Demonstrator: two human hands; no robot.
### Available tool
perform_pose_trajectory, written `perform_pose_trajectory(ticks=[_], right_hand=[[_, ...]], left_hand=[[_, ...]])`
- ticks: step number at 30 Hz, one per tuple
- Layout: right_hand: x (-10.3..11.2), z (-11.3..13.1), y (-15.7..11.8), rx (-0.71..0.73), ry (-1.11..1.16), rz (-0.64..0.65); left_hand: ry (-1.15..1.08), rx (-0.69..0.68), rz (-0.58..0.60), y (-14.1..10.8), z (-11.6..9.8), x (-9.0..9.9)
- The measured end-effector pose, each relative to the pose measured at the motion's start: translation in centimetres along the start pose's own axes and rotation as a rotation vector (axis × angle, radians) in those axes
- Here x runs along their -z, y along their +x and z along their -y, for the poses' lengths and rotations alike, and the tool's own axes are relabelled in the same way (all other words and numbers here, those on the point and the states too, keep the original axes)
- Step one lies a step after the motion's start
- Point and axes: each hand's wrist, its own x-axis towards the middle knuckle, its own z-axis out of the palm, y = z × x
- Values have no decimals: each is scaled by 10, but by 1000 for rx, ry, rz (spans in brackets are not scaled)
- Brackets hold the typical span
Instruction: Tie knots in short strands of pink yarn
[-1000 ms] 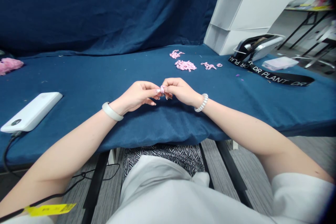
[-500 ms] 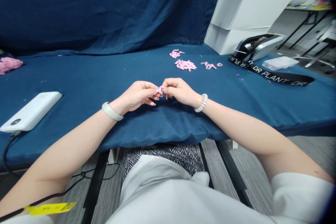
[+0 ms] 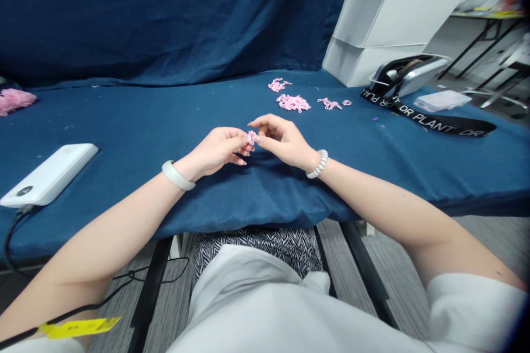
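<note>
A small pink looped piece (image 3: 251,137) is pinched between the thumb and fingers of my left hand (image 3: 223,150), above the front part of the blue cloth. My right hand (image 3: 284,140) is just to its right; its thumb tip touches the piece, while the index finger is raised and bent, apart from the thumb. Behind the hands on the cloth lie a pile of pink loops (image 3: 293,102), a smaller pile (image 3: 279,85) behind it, and a few pink pieces (image 3: 329,103) to the right.
A white power bank (image 3: 52,174) with a cable lies at left, fluffy pink material (image 3: 15,101) behind it. At right are an open bag (image 3: 414,74), its black strap (image 3: 447,122), a clear flat box (image 3: 442,100) and white boxes (image 3: 393,16).
My right index finger has lifted off the pink piece and opened away from the thumb. The piece has shifted slightly left and up in my left fingers.
</note>
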Motion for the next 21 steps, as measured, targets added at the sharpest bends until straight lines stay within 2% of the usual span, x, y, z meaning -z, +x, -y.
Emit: perform_pose_trajectory(ticks=[7,15,21], right_hand=[[2,6,1,159,-258,-71],[4,8,1,141,-229,-209],[4,7,2,94,-198,-264]], left_hand=[[71,-3,-11,0,0,-2],[39,5,-51,-1,-1,-1],[19,-1,-53,0,0,-1]])
